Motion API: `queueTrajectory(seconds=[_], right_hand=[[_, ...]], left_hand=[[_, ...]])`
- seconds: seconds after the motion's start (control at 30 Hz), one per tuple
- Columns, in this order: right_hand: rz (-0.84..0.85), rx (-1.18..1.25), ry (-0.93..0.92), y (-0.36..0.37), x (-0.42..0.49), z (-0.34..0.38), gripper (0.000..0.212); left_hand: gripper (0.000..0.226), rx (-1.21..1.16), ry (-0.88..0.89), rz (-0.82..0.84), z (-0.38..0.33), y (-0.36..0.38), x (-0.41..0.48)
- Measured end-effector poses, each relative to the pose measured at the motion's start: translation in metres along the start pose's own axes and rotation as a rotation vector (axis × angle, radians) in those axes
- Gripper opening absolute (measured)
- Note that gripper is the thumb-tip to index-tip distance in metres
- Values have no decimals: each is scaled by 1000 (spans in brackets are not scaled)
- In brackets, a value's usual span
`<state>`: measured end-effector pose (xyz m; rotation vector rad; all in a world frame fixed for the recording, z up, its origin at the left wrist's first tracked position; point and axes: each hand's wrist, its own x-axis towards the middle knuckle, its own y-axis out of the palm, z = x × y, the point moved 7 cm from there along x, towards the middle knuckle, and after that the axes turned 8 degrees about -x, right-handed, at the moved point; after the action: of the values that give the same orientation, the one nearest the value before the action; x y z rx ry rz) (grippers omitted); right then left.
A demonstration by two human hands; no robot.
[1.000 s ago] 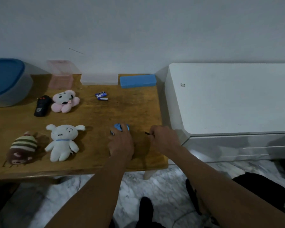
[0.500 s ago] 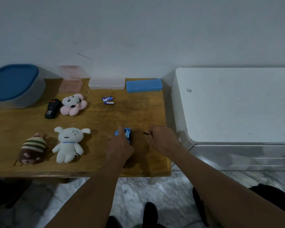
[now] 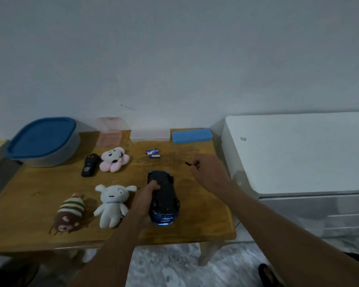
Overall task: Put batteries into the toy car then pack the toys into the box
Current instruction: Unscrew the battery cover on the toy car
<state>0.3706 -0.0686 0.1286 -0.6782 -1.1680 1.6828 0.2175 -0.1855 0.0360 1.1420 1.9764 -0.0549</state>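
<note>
— Blue toy car (image 3: 163, 198), is it on the table or in a hand?
— It is in the left hand (image 3: 147, 195), turned belly-up so its dark underside faces the camera. The fingers wrap its left flank and the thumb presses on the underside. It sits over the front part of the wooden table (image 3: 39, 195), toward the right edge.
— And the right hand (image 3: 208, 172)?
— It is closed, pinching a small dark tool (image 3: 190, 163) whose tip pokes out to the left; I cannot tell what kind. It hovers near the right edge, beyond the car.
— Where are the batteries (image 3: 153, 153)?
— Two small ones lie together past the car, toward the back edge, touching neither hand.
— What about the toys?
— A white plush dog (image 3: 112, 205) lies just left of the left wrist. A striped brown plush (image 3: 69, 214) is to its left, near the front edge. A pink and white plush (image 3: 114, 159) lies further back, with a black remote (image 3: 90, 165) just beside it.
— And the box?
— A grey box with a blue lid (image 3: 44, 140) stands at the back left corner, shut. Along the back edge sit a pink case (image 3: 110, 133), a clear case (image 3: 149, 135) and a blue case (image 3: 192, 135).
</note>
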Motion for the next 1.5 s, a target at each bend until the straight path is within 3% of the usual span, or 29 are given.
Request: queueTrajectory(seconds=[0.2,0.37,0.47,0.6,0.83,1.07,1.5], right_hand=[[-170,240,125,-25,3,27,4],[-193,462,223,-31,-13,45,22],[-229,553,275,-27,-23,47,23],[-238,606,314,-19,-32,46,26],[-266,684,96,-37,-27,67,30],[-350,701,16,-51,-16,64,24],[-309,762,-45,-64,-2,61,16]], left_hand=[[37,-35,-80,169,-10,-8,-7],[33,38,-100,165,-16,-19,-6],[32,58,-114,263,-19,-18,-12],[59,94,-57,456,-28,-9,-22],[95,145,93,558,-48,2,-26],[99,163,192,599,-65,26,-35],[101,181,271,594,-76,48,-37]])
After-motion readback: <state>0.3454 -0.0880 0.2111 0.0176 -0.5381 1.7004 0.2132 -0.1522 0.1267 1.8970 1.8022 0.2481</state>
